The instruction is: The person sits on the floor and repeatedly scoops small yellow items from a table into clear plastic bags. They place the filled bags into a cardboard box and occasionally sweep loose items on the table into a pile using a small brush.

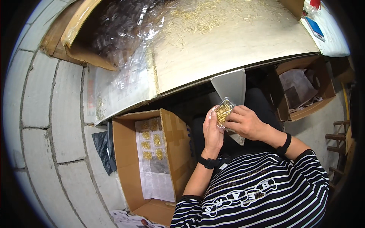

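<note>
The small, clear plastic box point(227, 100), filled with slender gold-coloured metal pieces point(223, 113), sits between both hands. The left hand point(213, 133) grips its left side, thumb against the rim. The right hand point(246, 123) curls over the right side — whether it pinches pieces or the box wall cannot be told. It covers that side; the left fingertips are hidden.
</note>
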A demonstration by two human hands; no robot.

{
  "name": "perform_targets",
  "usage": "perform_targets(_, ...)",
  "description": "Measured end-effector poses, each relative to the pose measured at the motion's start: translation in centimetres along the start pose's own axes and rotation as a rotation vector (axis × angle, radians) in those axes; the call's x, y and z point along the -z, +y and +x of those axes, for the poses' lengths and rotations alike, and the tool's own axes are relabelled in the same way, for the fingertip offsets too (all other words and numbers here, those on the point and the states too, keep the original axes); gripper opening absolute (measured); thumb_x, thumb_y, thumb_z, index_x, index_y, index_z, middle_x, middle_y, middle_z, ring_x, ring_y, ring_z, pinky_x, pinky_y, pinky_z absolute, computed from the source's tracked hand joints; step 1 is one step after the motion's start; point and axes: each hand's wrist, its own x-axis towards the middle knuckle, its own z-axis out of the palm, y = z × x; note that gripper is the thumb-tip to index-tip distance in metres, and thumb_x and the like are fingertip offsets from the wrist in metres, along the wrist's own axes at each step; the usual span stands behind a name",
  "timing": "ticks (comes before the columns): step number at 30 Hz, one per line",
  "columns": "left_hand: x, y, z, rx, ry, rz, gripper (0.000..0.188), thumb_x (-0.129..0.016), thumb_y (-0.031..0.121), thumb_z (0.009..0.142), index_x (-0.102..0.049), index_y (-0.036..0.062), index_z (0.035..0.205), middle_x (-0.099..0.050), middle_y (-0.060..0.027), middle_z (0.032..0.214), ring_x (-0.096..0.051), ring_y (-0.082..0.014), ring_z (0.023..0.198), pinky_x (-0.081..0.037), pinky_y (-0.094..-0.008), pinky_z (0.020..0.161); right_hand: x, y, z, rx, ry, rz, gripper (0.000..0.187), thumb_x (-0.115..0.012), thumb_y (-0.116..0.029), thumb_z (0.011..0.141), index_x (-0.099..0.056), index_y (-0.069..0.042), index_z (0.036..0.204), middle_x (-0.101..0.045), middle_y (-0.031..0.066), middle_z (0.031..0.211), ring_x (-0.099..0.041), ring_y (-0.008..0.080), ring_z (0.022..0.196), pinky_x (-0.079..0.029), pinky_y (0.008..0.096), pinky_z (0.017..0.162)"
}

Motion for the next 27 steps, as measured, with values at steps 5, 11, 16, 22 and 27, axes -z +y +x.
perform_targets(5, 0.8, 0.1, -0.3, 0.026, 0.001, 0.050, 0.031, -0.042, 0.024, 0.100, -0.050, 0.0018, 0.120, -0.061, -0.0088, 0.107, -0.062, -0.0145, 0.088, -0.054, -0.0264, 0.069, -0.3, 0.3, 0.0, 0.016, -0.037, 0.073, 0.019, -0.066, -0.008, 0.068, -0.061, -0.006, 0.087, -0.055, 0.0054, 0.085, -0.055, 0.0229, 0.081, -0.048, 0.0340, 0.068)
perform_targets(11, 0.8, 0.3, -0.5, 0.032, -0.020, 0.042, 0.031, -0.043, 0.024, 0.099, -0.050, 0.0022, 0.120, -0.062, -0.0096, 0.106, -0.063, -0.0160, 0.087, -0.055, -0.0271, 0.066, 0.2, 0.6, 0.1, -0.003, -0.027, 0.088, 0.025, -0.068, -0.006, 0.064, -0.060, -0.006, 0.088, -0.056, 0.0057, 0.085, -0.054, 0.0232, 0.078, -0.048, 0.0343, 0.066)
perform_targets(16, 0.1, 0.8, -0.8, 0.021, -0.037, -0.014, 0.033, -0.044, 0.024, 0.099, -0.047, 0.0029, 0.124, -0.060, -0.0098, 0.110, -0.062, -0.0160, 0.093, -0.054, -0.0268, 0.072, 1.2, 0.1, 0.3, -0.058, 0.064, 0.039, 0.031, -0.070, -0.006, 0.060, -0.062, -0.006, 0.091, -0.056, 0.0039, 0.086, -0.053, 0.0229, 0.081, -0.045, 0.0340, 0.068)
perform_targets(22, -0.3, 1.2, -1.2, -0.003, -0.112, 0.023, 0.039, -0.054, 0.011, 0.093, -0.041, 0.0036, 0.129, -0.056, -0.0090, 0.118, -0.059, -0.0141, 0.100, -0.052, -0.0263, 0.081, 1.0, 0.1, 0.2, -0.071, -0.049, -0.106, 0.033, -0.071, -0.011, 0.058, -0.063, -0.009, 0.090, -0.055, 0.0027, 0.088, -0.052, 0.0219, 0.084, -0.042, 0.0343, 0.072)
perform_targets(27, 0.5, 0.8, -1.1, 0.031, -0.100, 0.032, 0.040, -0.055, 0.006, 0.092, -0.041, 0.0029, 0.129, -0.056, -0.0087, 0.116, -0.060, -0.0137, 0.098, -0.054, -0.0268, 0.079, 0.8, 0.3, 0.0, 0.023, -0.045, -0.101, 0.029, -0.070, -0.011, 0.059, -0.063, -0.009, 0.087, -0.054, 0.0028, 0.086, -0.052, 0.0210, 0.082, -0.042, 0.0329, 0.071)
